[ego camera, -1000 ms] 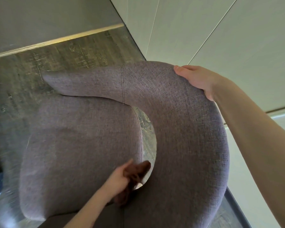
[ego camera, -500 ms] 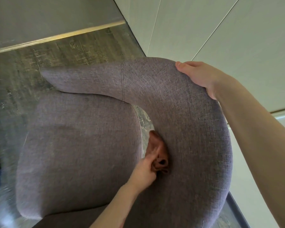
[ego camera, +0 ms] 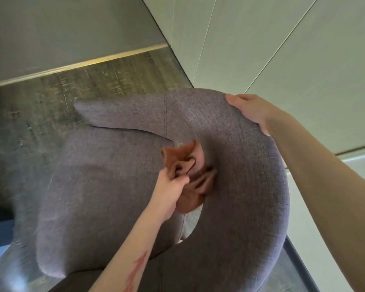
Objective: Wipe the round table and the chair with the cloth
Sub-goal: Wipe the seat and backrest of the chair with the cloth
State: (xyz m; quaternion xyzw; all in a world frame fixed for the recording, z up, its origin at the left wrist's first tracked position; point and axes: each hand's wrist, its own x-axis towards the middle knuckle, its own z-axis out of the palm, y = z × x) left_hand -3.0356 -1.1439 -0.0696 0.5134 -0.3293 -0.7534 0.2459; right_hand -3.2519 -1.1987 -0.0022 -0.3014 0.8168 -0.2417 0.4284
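A grey-purple fabric chair (ego camera: 105, 186) fills the view, with a round seat and a curved backrest that wraps around its far and right side. My left hand (ego camera: 169, 192) grips a bunched brown cloth (ego camera: 188, 171) and presses it into the gap between seat and backrest, against the backrest's inner face. My right hand (ego camera: 253, 110) rests over the backrest's top edge at the upper right, fingers curled behind it. The round table is out of view.
A dark wood-look floor (ego camera: 51, 102) lies behind and left of the chair. A pale panelled wall (ego camera: 282, 49) stands close on the right, a grey wall with a brass skirting strip (ego camera: 78, 64) at the back.
My left hand has slid the cloth along the seat-backrest gap from the near end toward the far end. My right hand has stayed on the backrest's top.
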